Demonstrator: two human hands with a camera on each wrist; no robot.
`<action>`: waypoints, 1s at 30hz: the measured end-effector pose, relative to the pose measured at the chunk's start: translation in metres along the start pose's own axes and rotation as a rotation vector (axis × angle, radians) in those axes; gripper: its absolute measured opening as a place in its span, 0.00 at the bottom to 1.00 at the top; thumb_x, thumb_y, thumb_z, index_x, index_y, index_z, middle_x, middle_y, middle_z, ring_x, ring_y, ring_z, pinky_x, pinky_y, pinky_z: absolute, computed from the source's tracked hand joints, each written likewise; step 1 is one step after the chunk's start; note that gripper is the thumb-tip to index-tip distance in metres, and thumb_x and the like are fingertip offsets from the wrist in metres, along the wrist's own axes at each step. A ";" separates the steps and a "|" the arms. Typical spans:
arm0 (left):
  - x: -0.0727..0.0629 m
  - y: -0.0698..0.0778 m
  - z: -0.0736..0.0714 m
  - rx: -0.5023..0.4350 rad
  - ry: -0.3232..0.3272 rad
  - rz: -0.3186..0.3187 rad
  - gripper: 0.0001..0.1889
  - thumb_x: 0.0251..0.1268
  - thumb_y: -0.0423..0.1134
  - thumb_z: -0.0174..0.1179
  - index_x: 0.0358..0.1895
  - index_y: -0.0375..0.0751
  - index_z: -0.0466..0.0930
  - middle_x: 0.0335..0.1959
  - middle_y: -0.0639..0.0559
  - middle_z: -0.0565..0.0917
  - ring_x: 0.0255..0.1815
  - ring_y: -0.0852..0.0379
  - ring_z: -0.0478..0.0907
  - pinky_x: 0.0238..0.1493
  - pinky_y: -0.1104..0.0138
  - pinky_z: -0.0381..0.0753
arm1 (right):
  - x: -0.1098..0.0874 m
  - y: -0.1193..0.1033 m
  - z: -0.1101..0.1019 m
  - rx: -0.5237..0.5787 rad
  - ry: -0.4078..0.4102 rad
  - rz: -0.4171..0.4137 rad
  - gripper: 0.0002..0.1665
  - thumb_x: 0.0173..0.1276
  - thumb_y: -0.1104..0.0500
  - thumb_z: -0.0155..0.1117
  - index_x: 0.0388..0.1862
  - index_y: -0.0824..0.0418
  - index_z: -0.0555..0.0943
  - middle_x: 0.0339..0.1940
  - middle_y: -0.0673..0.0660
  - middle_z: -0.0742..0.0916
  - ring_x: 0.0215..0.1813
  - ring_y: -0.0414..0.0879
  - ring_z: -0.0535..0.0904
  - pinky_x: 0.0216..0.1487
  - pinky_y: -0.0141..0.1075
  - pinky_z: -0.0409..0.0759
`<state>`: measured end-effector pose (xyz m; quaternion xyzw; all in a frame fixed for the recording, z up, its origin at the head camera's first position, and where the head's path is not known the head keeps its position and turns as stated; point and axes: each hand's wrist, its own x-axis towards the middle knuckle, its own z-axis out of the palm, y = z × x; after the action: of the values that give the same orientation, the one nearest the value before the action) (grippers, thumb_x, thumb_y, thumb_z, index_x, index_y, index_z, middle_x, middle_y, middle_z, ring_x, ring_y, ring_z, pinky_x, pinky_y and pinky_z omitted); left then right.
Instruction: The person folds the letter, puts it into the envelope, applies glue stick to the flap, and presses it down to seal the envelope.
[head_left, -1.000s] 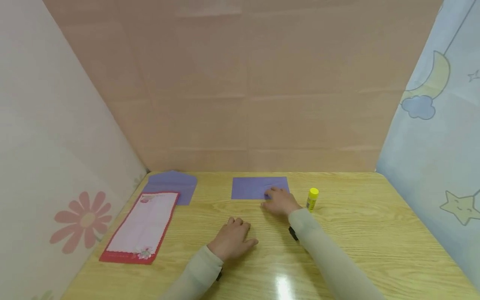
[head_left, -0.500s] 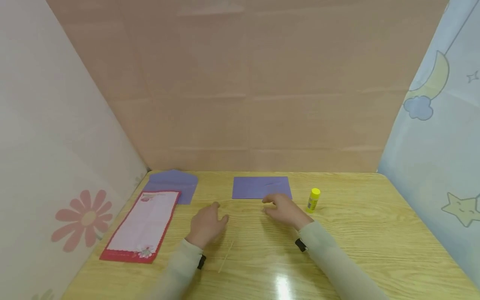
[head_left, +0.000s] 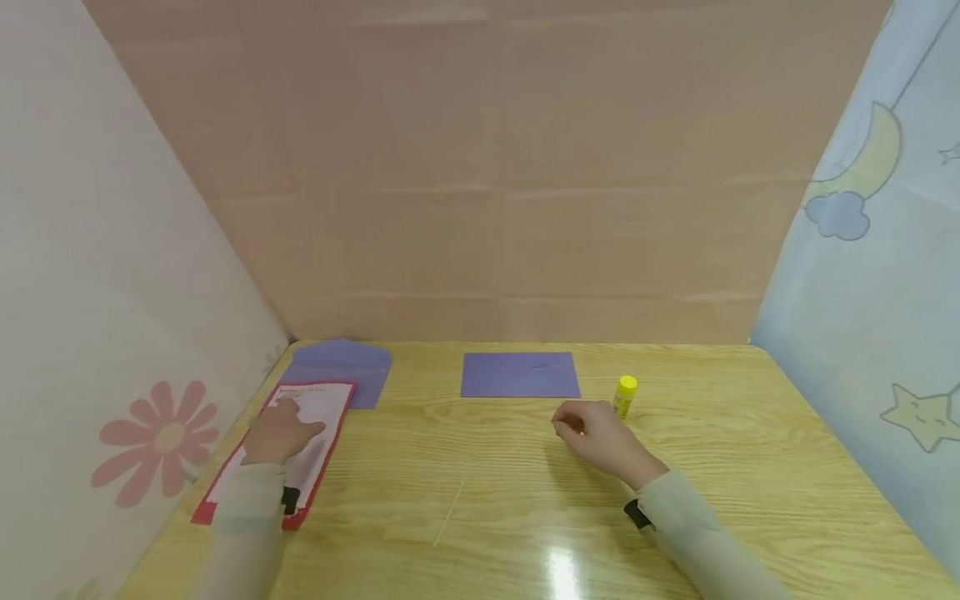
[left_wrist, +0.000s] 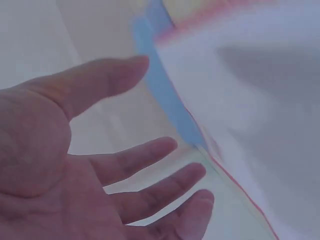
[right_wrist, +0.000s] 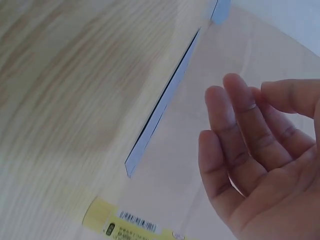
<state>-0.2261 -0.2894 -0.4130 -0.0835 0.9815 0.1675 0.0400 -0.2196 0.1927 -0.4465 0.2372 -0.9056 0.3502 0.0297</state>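
My left hand is over a red-bordered sheet of writing paper, fingers spread and thumb out to the right. In the left wrist view nothing is between its fingers, and the paper's edge passes just beyond the fingertips. My right hand hovers above the table with loosely curved fingers and holds nothing. Just behind it a yellow glue stick stands upright. Beyond the right hand, to its left, lies a flat purple paper rectangle.
At the back left a purple envelope lies with its flap raised, partly under the writing paper. A thin pale strip lies on the wooden table between the hands. Walls stand at the back and both sides.
My left hand has moved left from the middle of the table to above the writing paper. My right hand has drawn back from the purple rectangle, toward me and to the right.
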 end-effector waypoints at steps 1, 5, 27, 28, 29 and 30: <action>0.000 -0.010 -0.003 0.002 -0.014 -0.020 0.39 0.61 0.52 0.61 0.61 0.17 0.67 0.59 0.18 0.72 0.56 0.16 0.68 0.51 0.34 0.72 | -0.002 0.000 -0.001 0.000 0.009 0.001 0.05 0.72 0.63 0.62 0.39 0.59 0.85 0.32 0.51 0.87 0.34 0.35 0.79 0.40 0.36 0.80; 0.000 -0.042 -0.009 -0.010 -0.061 -0.079 0.46 0.58 0.56 0.64 0.60 0.12 0.61 0.58 0.14 0.69 0.55 0.18 0.68 0.52 0.36 0.72 | -0.007 -0.001 -0.005 -0.009 0.030 0.002 0.05 0.71 0.64 0.62 0.38 0.59 0.85 0.31 0.50 0.87 0.34 0.34 0.78 0.40 0.35 0.80; -0.009 -0.069 -0.007 -0.067 -0.126 -0.177 0.55 0.55 0.60 0.68 0.65 0.12 0.53 0.65 0.14 0.60 0.60 0.19 0.63 0.59 0.31 0.64 | -0.016 0.009 -0.010 -0.038 0.019 0.000 0.05 0.71 0.63 0.62 0.37 0.60 0.86 0.29 0.49 0.87 0.29 0.32 0.76 0.35 0.32 0.78; -0.009 -0.070 -0.007 -0.074 -0.131 -0.181 0.56 0.55 0.60 0.68 0.66 0.12 0.53 0.65 0.14 0.59 0.61 0.19 0.63 0.60 0.32 0.65 | -0.016 0.009 -0.010 -0.036 0.017 -0.003 0.05 0.71 0.63 0.63 0.37 0.60 0.86 0.28 0.49 0.87 0.29 0.32 0.76 0.35 0.32 0.78; -0.010 -0.071 -0.007 -0.083 -0.137 -0.183 0.56 0.55 0.60 0.68 0.66 0.12 0.52 0.65 0.14 0.58 0.60 0.19 0.63 0.60 0.33 0.65 | -0.016 0.009 -0.010 -0.033 0.016 -0.006 0.05 0.71 0.63 0.63 0.37 0.60 0.86 0.28 0.50 0.87 0.29 0.32 0.77 0.35 0.32 0.78; -0.010 -0.072 -0.007 -0.090 -0.139 -0.186 0.56 0.55 0.60 0.68 0.66 0.11 0.51 0.64 0.13 0.59 0.59 0.20 0.64 0.60 0.34 0.67 | -0.016 0.009 -0.010 -0.031 0.013 -0.008 0.05 0.71 0.63 0.63 0.37 0.61 0.86 0.28 0.50 0.87 0.29 0.31 0.77 0.35 0.32 0.78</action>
<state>-0.2039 -0.3570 -0.4288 -0.1640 0.9559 0.2124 0.1194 -0.2102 0.2114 -0.4484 0.2379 -0.9098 0.3376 0.0405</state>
